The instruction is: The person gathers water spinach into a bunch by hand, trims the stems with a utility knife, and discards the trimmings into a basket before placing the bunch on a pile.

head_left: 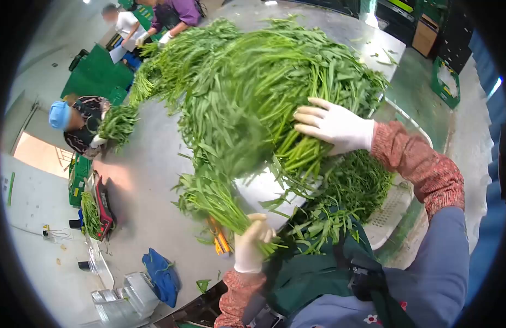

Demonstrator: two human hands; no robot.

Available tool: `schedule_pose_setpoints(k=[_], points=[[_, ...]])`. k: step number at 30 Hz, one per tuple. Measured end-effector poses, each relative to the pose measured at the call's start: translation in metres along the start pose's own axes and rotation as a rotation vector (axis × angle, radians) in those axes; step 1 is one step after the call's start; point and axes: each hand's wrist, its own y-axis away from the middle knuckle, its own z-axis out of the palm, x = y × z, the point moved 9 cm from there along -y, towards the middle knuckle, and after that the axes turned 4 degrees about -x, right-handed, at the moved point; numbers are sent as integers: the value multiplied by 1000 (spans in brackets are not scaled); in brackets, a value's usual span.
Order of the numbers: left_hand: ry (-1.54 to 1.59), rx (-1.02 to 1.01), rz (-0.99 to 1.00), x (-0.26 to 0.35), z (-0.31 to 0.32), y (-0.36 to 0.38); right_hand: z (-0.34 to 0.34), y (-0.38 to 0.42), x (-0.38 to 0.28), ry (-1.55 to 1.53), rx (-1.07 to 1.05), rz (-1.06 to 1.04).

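My left hand (252, 245), in a white glove, is closed around the stems of a bunch of water spinach (212, 198) near the table's front edge. The leafy end points away to the upper left. My right hand (332, 124), gloved as well, lies with fingers stretched out on the stems of a large water spinach pile (253, 82). That pile spreads across the metal table. Just left of my left hand, an orange and yellow tool (220, 240) lies partly under the bunch.
Loose greens (351, 188) hang by my lap, over a white perforated plastic seat (388, 210). A co-worker in a blue cap (60, 115) holds greens at the left; other people stand farther back. A red scale (104, 210), blue cloth (161, 276) and clear trays (135, 295) line the left side.
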Motion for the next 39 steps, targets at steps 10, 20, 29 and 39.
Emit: schedule_pose_setpoints(k=[10, 20, 29, 39], points=[[72, -33, -1, -4, -2, 3, 9, -26, -5, 351, 110, 156], [29, 30, 43, 9, -12, 10, -67, 39, 36, -53, 801, 262], [103, -20, 35, 15, 6, 1, -84, 89, 120, -564, 957, 576], [-6, -26, 53, 18, 12, -3, -76, 48, 118, -745, 650, 458]])
